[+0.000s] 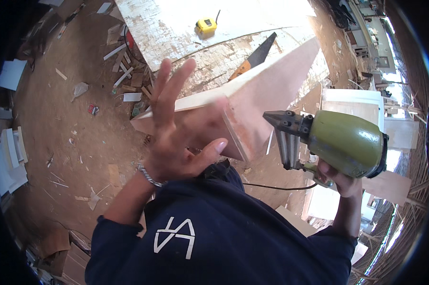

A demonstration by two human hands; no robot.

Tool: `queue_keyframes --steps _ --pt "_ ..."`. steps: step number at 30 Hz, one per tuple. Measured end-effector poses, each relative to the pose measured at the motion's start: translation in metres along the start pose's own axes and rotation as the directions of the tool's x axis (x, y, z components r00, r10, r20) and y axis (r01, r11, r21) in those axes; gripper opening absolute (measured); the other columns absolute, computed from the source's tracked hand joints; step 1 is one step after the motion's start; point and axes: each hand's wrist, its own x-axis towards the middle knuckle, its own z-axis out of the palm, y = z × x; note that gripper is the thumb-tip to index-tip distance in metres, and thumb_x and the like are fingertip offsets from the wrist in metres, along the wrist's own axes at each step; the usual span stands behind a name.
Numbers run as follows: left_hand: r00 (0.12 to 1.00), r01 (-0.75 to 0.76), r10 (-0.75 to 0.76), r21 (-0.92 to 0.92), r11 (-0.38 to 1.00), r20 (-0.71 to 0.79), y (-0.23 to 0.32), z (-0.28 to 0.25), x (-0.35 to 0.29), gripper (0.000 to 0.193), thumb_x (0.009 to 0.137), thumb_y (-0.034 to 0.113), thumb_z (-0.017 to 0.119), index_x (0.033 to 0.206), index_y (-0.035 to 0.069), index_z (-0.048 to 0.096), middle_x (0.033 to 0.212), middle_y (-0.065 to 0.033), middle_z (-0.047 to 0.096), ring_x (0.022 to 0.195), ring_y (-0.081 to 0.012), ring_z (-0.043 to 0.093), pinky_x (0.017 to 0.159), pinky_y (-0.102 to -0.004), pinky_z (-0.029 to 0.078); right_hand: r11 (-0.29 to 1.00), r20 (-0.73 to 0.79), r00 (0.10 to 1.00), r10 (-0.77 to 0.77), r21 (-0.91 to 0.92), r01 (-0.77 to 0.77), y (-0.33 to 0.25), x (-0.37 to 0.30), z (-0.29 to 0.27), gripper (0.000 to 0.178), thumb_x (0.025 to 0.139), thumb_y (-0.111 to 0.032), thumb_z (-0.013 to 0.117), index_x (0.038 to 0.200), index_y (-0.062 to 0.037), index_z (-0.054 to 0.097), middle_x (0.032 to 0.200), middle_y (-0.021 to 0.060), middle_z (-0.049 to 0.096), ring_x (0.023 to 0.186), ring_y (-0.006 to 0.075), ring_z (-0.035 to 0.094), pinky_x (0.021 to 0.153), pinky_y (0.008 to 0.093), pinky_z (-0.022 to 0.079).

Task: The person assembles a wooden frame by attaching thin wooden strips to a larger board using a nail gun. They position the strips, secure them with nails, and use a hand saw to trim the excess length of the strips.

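My right hand (342, 180) is wrapped round the handle of a green air nail gun (347, 140), raised to the right with its dark nose pointing left. A hose (281, 188) trails from it behind my shirt. My left hand (174, 128) is lifted with fingers spread, slightly blurred, and holds nothing. Behind it lies a wooden piece of joined plywood boards (276, 90), resting partly on the worktable and jutting towards me. The left hand hides part of this piece; whether it touches the wood I cannot tell. The nail gun's nose is apart from the boards.
On the worn white worktable (157, 28) lie a yellow tape measure (206, 25) and a handsaw (255, 57) with an orange handle, close behind the boards. Wood offcuts (124, 78) and scraps litter the dirt floor (91, 142). White panels (352, 97) stand at the right.
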Motion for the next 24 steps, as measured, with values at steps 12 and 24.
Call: queue_keyframes --steps 12,24 --pt "0.786 -0.451 0.38 0.032 0.892 0.487 0.016 -0.013 0.054 0.023 0.082 0.033 0.08 0.103 0.025 0.077 0.12 0.0088 0.071 0.137 -0.0157 0.054 0.125 -0.0514 0.019 0.974 0.209 0.977 -0.042 -0.211 0.087 -0.017 -0.023 0.012 0.026 0.084 0.0 0.073 0.11 0.0034 0.065 0.078 0.006 0.065 0.064 0.0135 0.058 0.054 0.0293 0.047" --pt "0.796 -0.401 0.361 -0.023 0.916 0.487 0.012 -0.011 0.046 0.03 0.08 0.03 0.083 0.11 0.029 0.079 0.12 0.0079 0.073 0.125 -0.0154 0.062 0.125 -0.0505 0.02 0.982 0.192 0.981 0.021 -0.187 0.016 -0.018 -0.025 0.017 0.018 0.088 -0.001 0.074 0.104 0.0017 0.067 0.076 0.0046 0.064 0.065 0.0123 0.057 0.056 0.0284 0.047"
